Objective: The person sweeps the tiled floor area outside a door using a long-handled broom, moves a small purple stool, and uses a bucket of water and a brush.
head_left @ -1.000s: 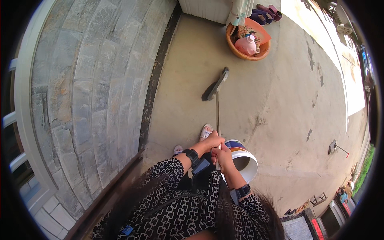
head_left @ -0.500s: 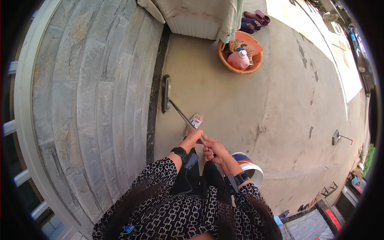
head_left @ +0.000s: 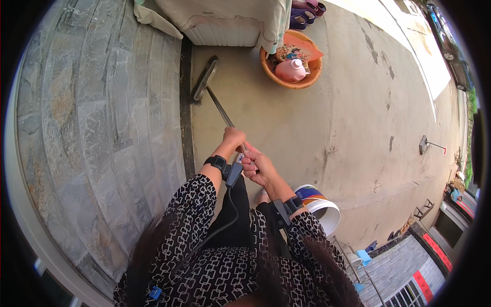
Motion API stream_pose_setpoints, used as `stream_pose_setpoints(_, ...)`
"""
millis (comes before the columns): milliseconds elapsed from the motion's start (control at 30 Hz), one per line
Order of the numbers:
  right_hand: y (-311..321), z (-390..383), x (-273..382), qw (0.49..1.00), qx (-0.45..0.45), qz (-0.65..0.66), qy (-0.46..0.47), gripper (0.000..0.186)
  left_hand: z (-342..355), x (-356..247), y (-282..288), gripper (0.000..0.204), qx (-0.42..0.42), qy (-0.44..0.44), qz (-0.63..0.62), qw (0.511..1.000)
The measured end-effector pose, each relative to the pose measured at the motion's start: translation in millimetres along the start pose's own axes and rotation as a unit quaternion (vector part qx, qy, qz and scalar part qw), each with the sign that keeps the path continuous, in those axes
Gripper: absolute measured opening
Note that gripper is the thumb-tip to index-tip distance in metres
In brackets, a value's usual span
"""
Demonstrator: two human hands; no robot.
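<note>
Both my hands are wrapped round the handle of a long-handled floor brush (head_left: 220,108). My left hand (head_left: 235,137) grips it higher up, towards the head, with the back of the hand upwards. Close behind it, my right hand (head_left: 258,166) is closed on the handle near its end. The brush's narrow grey head with dark bristles rests on the concrete floor (head_left: 255,110), tilted beside the black strip (head_left: 187,102) at the foot of the wall. The head is slightly blurred.
A grey stone-tiled wall (head_left: 92,128) runs along the left. Ahead stands a cloth-covered white appliance (head_left: 225,33), with an orange basin (head_left: 316,75) holding a pink bottle beside it and shoes (head_left: 303,15) beyond. A white bucket (head_left: 327,215) lies near my right arm. Another brush (head_left: 423,145) lies far right.
The brush head has moved forward along the wall, nearer the appliance, and has turned to a slant. Both hands have gone forward with the handle, still gripping it.
</note>
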State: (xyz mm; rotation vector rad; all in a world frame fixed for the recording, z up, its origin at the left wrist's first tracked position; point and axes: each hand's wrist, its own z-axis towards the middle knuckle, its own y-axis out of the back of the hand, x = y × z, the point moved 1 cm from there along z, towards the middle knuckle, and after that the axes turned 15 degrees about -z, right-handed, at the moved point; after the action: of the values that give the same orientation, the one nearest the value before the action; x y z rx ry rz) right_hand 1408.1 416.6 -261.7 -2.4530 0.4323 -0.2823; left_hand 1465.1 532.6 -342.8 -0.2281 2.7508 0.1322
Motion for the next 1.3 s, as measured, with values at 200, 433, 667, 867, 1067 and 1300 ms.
stream_pose_setpoints(200, 30.5, -31.5, -51.6, 0.982, -0.027, 0.183, 0.029, 0.039, 27.1, 74.3, -44.4, 0.026, 0.071, -0.044, 0.291, 0.953)
stream_pose_setpoints(433, 35.3, -167.9, -95.4, 0.969, -0.136, 0.191, 0.076, 0.048, -120.7, 117.5, -110.3, 0.052, 0.254, -0.030, 0.358, 0.898)
stream_pose_setpoints(667, 59.7, -161.2, -99.8, 0.953, 0.007, 0.279, 0.117, 0.044, -97.5, 123.3, -105.4, 0.054, 0.120, -0.074, 0.310, 0.940)
stream_pose_setpoints(867, 123.2, -130.0, -79.9, 0.931, 0.041, 0.336, 0.132, 0.036, -25.1, 128.8, -157.8, 0.030, 0.104, 0.058, 0.384, 0.916)
stream_pose_setpoints(1067, 137.8, -190.0, -147.5, 0.916, -0.047, 0.358, 0.175, 0.050, -87.9, 203.6, -191.1, 0.055, 0.240, 0.008, 0.465, 0.852)
stream_pose_setpoints(1300, 162.5, -202.9, -147.6, 0.907, 0.030, 0.352, 0.228, 0.050, -122.3, 176.4, -213.7, 0.045, 0.153, -0.107, 0.484, 0.855)
